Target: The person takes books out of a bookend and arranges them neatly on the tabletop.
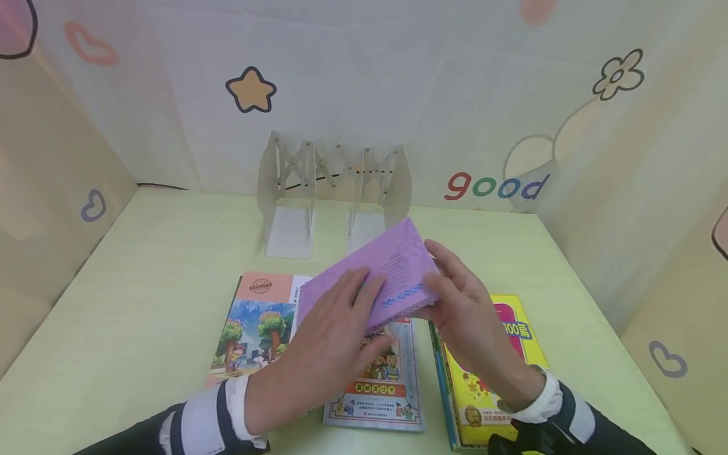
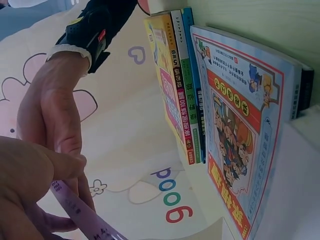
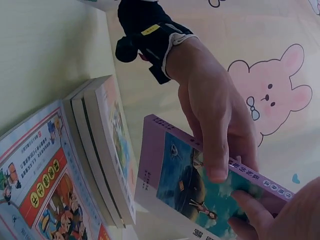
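A purple book [image 1: 392, 272] is held tilted above the table, its purple text-printed cover facing up in the head view. My left hand [image 1: 335, 328] lays its fingers across that cover, with the thumb at the lower edge. The right wrist view shows the left thumb [image 3: 217, 167] against the illustrated front cover [image 3: 187, 180]. My right hand [image 1: 469, 316] grips the book's right end. Beneath the book lies a light-blue book [image 1: 375, 404] with cartoon figures, partly covered by the left hand.
An expandable white bookend rack [image 1: 290, 230] stands at the back. Books with a pink-and-blue illustrated cover [image 1: 258, 316] lie at the left. A stack topped by a yellow book [image 1: 483, 430] lies at the right, under the right forearm. A printed curtain [image 1: 364, 76] surrounds the table.
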Motion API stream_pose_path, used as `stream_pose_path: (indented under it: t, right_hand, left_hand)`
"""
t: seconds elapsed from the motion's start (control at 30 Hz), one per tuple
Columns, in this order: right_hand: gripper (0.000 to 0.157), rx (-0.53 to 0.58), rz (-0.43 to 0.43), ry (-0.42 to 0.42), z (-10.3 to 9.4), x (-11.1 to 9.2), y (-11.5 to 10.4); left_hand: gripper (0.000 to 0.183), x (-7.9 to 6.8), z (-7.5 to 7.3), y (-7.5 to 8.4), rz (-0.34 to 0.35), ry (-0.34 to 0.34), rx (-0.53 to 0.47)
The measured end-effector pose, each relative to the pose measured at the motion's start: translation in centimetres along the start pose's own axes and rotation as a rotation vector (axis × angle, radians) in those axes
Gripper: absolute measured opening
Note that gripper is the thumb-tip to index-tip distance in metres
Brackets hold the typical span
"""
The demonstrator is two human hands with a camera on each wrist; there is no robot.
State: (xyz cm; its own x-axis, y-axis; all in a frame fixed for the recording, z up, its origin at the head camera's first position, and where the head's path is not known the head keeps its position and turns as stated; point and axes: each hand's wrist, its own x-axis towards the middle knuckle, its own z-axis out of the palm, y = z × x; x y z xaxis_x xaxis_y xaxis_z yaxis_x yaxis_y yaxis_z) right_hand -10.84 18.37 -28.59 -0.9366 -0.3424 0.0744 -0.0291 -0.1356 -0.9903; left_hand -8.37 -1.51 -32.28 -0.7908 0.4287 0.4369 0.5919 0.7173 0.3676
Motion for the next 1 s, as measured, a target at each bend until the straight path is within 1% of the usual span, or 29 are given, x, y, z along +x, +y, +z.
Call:
stream_pose_path:
  t: [0.13, 0.27, 0.37, 0.47, 0.5, 0.57, 0.63, 0.73, 0.77, 0.8, 0.83, 0.9, 1.0]
  right_hand:
    - [0.065, -0.025, 0.014, 0.037, 0.8, -0.1, -0.2]
    - [0.068, -0.046, 0.016, 0.061, 1.5, 0.0, -0.5]
    - [0.071, -0.045, 0.025, 0.067, 2.0, -0.1, -0.7]
    - [0.073, -0.038, 0.027, 0.067, 2.3, -0.2, -0.9]
    - [0.072, -0.036, 0.023, 0.065, 2.4, -0.2, -1.0]
    - [0.07, -0.028, 0.004, 0.062, 2.5, -0.2, -1.0]
    - [0.065, -0.022, -0.029, 0.059, 2.6, -0.1, -1.0]
    - [0.058, -0.016, -0.091, 0.043, 2.6, 0.0, -1.0]
    - [0.057, -0.026, -0.112, 0.04, 2.6, 0.1, -1.0]
    - [0.054, -0.038, -0.129, 0.037, 2.4, 0.3, -1.0]
    - [0.052, -0.046, -0.146, 0.033, 2.3, 0.4, -1.0]
    - [0.049, -0.081, -0.172, 0.038, 1.9, 0.9, -0.9]
    - [0.045, -0.139, -0.188, 0.078, 1.0, 1.8, -0.7]
  left_hand:
    - [0.074, 0.0, 0.0, 0.1, 0.026, 0.042, 0.03]
    - [0.067, 0.0, -0.1, 0.1, 0.032, 0.05, 0.045]
    - [0.066, 0.0, -0.3, 0.1, 0.047, 0.064, 0.027]
    - [0.071, 0.1, -0.5, 0.0, 0.049, 0.085, -0.005]
    - [0.074, 0.2, -0.7, 0.0, 0.035, 0.088, -0.015]
    - [0.077, 0.3, -1.0, 0.0, -0.015, 0.088, -0.035]
    - [0.075, 0.5, -1.5, 0.1, -0.094, 0.071, -0.068]
    - [0.065, 0.8, -2.3, 0.3, -0.223, 0.044, -0.124]
    - [0.063, 0.8, -2.6, 0.3, -0.253, 0.042, -0.147]
    - [0.06, 0.8, -2.9, 0.2, -0.27, 0.048, -0.172]
    - [0.059, 0.8, -3.3, 0.1, -0.269, 0.063, -0.203]
    - [0.056, 0.6, -3.9, -0.2, -0.258, 0.098, -0.273]
    - [0.054, 0.2, -4.9, -0.8, -0.223, 0.157, -0.386]
